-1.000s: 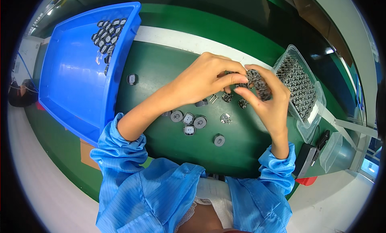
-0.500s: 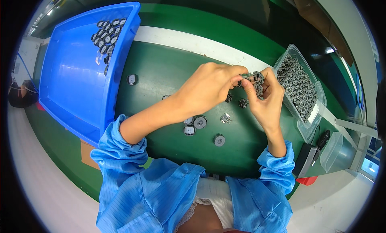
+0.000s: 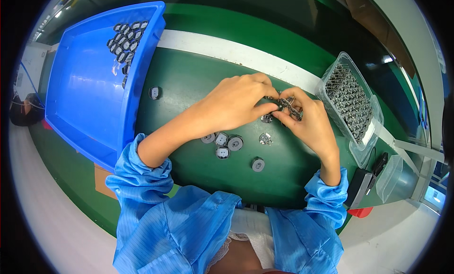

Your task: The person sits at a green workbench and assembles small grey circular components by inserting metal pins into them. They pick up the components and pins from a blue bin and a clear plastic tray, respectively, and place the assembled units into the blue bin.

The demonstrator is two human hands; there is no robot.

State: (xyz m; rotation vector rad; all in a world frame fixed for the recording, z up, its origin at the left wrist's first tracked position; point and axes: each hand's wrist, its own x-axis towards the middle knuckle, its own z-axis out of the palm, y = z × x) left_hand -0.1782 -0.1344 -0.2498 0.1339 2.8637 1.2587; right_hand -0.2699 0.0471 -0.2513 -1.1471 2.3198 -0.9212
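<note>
Small dark metal part (image 3: 283,103), shape unclear since fingers cover most of it, sits pinched between fingertips of left hand (image 3: 234,106) and right hand (image 3: 309,125), just left of the clear plastic tray of metal pins (image 3: 352,101), above loose round grey parts (image 3: 228,144) on the green mat (image 3: 189,80).

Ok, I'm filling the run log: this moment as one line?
left hand: pinching small metal part | right hand: gripping same part | round discs: loose on green mat
</note>
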